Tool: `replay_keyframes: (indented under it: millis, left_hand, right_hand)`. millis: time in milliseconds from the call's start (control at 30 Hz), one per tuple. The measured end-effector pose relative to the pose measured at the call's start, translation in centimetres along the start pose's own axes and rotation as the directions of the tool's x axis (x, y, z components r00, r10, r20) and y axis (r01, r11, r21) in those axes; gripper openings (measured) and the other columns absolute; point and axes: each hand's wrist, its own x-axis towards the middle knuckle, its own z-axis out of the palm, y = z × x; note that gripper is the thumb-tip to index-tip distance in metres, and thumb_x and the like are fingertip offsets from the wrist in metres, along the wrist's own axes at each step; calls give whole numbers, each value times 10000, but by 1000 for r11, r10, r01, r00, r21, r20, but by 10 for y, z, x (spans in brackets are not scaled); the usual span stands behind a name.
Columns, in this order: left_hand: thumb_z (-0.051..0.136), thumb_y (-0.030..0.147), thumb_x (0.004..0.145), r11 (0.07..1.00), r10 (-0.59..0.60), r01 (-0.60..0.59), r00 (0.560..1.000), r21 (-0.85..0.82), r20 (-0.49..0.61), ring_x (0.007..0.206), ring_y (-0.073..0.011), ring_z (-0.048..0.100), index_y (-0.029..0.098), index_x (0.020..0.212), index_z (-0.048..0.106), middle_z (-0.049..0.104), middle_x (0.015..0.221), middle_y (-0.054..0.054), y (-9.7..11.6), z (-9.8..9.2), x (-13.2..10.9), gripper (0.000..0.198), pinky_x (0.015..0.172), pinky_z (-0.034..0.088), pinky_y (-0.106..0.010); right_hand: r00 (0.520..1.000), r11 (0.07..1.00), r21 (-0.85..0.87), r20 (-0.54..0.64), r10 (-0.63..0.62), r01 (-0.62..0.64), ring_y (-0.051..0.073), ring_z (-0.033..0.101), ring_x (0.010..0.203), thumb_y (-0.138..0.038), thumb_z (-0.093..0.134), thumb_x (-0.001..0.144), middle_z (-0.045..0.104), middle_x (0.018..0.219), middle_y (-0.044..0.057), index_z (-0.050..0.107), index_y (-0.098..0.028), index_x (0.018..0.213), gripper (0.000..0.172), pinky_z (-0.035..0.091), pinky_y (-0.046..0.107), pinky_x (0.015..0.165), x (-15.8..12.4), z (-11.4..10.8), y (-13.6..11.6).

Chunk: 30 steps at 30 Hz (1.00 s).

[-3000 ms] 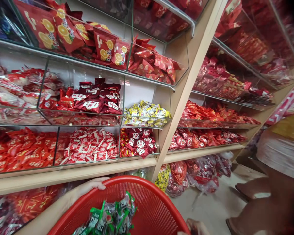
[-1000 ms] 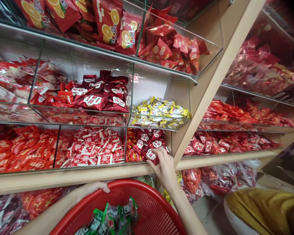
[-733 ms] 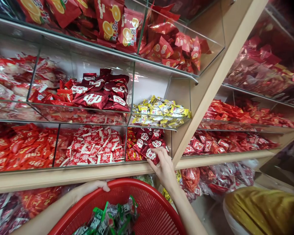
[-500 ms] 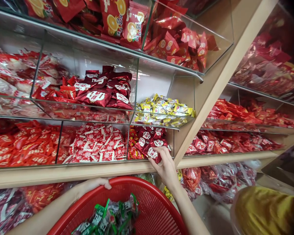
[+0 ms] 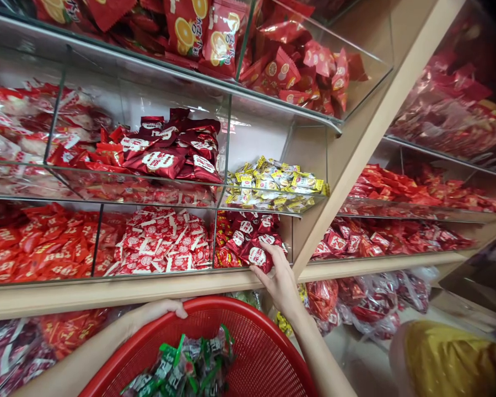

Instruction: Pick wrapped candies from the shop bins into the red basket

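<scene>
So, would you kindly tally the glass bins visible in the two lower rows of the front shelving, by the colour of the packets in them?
Dark red packets: 2
White-and-red packets: 2
Orange-red packets: 1
Yellow packets: 1
Total: 6 bins in view

Single head-worn view, close in, angled forward and down across glass display bins (image 5: 258, 146) onto left hand (image 5: 157, 314), right hand (image 5: 280, 285), red basket (image 5: 256, 353).
</scene>
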Motion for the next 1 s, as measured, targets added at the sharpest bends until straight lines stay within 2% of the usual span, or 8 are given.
replay_keyframes:
  millis: [100, 467, 800, 1000]
  left_hand:
    - [542, 224, 572, 999, 0, -3, 999, -48, -54, 634, -183, 625, 210, 1152, 507, 693, 760, -7, 2, 4, -3, 581, 521, 446, -223]
    - [555, 234, 546, 999, -30, 27, 997, -40, -71, 591, -183, 620, 198, 1132, 522, 697, 762, -14, 4, 5, -2, 589, 496, 437, -223]
    - [539, 242, 563, 999, -44, 44, 994, -7, -95, 600, -189, 620, 185, 1167, 490, 699, 763, -33, 5, 5, -4, 608, 479, 433, -225]
    - [538, 252, 566, 998, -60, 60, 992, -2, -109, 590, -188, 616, 175, 1128, 523, 698, 758, -34, 3, 3, -2, 567, 479, 438, -229]
  right_hand:
    - [1000, 1000, -7, -4, 7, -7, 216, 430, 1140, -283, 499, 839, 475, 1205, 82, 369, -246, 1258, 441, 368, 381, 933, 0, 0, 1]
    - [996, 993, -115, 92, 19, -8, 214, 471, 1081, -300, 535, 818, 504, 1169, 64, 379, -267, 1259, 469, 378, 352, 865, 0, -3, -1]
    - [998, 998, 56, 62, 19, -22, 220, 431, 1135, -290, 540, 818, 486, 1201, 70, 415, -264, 1242, 443, 352, 378, 919, 0, -3, -1]
    - [996, 960, 264, -5, 93, -88, 202, 450, 1118, -317, 569, 800, 503, 1185, 65, 466, -240, 1184, 405, 346, 377, 962, 2, -2, -1]
